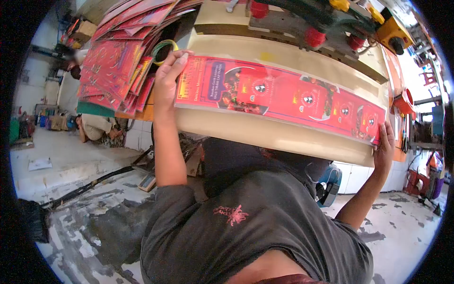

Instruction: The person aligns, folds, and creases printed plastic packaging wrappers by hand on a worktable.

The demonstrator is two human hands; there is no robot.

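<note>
A long red printed strip [283,97] with a clear plastic edge stretches across the cream work surface [265,128]. Its left end is pinched in my left hand [171,71], thumb on top near the yellow label. At the far right end, my right hand [385,144] grips the strip's corner between thumb and fingers. The strip slopes down toward the right. Beyond it lies a long metal bar of a machine [288,26] with red round parts.
A large pile of red printed sheets [113,61] sits at the left, beside a roll of tape [164,51]. A yellow box with a black knob [395,38] is at the back right. Another person [97,127] is low down at the far left. A red container [404,101] stands at the right.
</note>
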